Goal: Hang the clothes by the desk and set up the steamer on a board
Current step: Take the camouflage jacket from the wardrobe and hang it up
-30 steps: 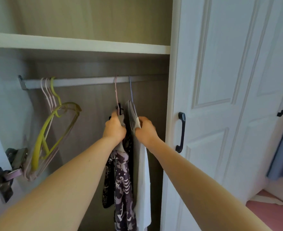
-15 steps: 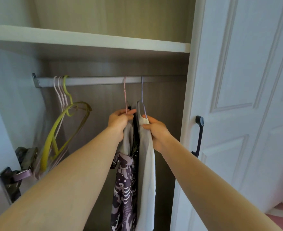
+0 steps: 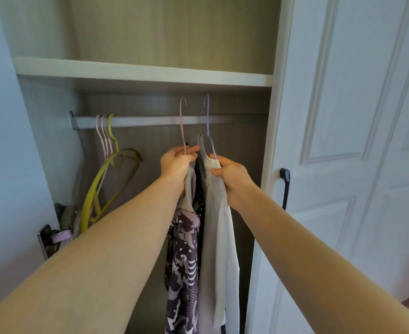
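Left hand [image 3: 178, 162] clamped on pink hanger [image 3: 181, 121] with patterned garment [image 3: 183, 266]; right hand [image 3: 232, 175] pinching white top [image 3: 219, 225] on blue hanger [image 3: 208, 116] — hooks raised above the rail [image 3: 150, 121]. Step: unhooking clothes. Next — draw both clear, carry to desk.

A pink hanger [image 3: 182, 126] carries a grey garment [image 3: 189, 186] over a dark purple cloth [image 3: 183, 273] with pale blotches and dots, a lilac hanger [image 3: 208, 121] a plain white top [image 3: 219, 237], beside yellow-green hangers [image 3: 107, 179], white doors [image 3: 343, 165].
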The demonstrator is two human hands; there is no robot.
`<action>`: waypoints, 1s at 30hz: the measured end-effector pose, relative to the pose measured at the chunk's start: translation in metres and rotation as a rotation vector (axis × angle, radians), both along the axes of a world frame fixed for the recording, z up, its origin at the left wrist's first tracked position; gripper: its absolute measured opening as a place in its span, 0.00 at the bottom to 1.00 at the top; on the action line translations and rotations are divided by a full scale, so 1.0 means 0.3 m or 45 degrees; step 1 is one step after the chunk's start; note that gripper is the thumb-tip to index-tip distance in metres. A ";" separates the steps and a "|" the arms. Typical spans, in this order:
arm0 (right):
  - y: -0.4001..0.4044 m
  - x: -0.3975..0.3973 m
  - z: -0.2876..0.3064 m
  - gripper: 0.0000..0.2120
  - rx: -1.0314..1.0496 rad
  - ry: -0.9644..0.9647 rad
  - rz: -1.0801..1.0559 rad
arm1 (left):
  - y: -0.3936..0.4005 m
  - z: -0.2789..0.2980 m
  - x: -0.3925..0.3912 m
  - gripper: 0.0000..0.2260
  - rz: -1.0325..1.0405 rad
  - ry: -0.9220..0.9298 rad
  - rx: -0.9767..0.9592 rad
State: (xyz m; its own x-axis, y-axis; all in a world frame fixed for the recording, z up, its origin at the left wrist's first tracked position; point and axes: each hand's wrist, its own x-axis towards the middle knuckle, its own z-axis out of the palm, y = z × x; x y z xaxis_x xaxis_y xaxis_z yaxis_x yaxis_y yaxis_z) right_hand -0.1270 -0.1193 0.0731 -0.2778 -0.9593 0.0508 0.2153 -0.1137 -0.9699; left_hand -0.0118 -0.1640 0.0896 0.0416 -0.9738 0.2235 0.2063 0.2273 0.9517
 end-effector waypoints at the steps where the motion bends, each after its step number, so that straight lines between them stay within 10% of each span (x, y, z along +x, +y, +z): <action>1: 0.028 0.006 0.004 0.20 0.007 0.017 -0.013 | 0.018 -0.007 -0.004 0.11 0.006 0.011 0.020; 30: 1.185 0.065 -0.127 0.16 0.118 0.151 -0.012 | 0.985 -0.161 0.115 0.08 -0.330 0.010 0.381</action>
State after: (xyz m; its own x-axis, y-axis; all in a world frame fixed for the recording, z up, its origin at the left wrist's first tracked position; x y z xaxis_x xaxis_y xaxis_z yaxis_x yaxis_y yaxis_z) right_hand -0.1076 0.2362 0.0351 -0.2842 -0.9588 -0.0050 0.0978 -0.0238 -0.9949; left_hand 0.0228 0.1315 0.0414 -0.2137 -0.9743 -0.0715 0.2276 -0.1208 0.9662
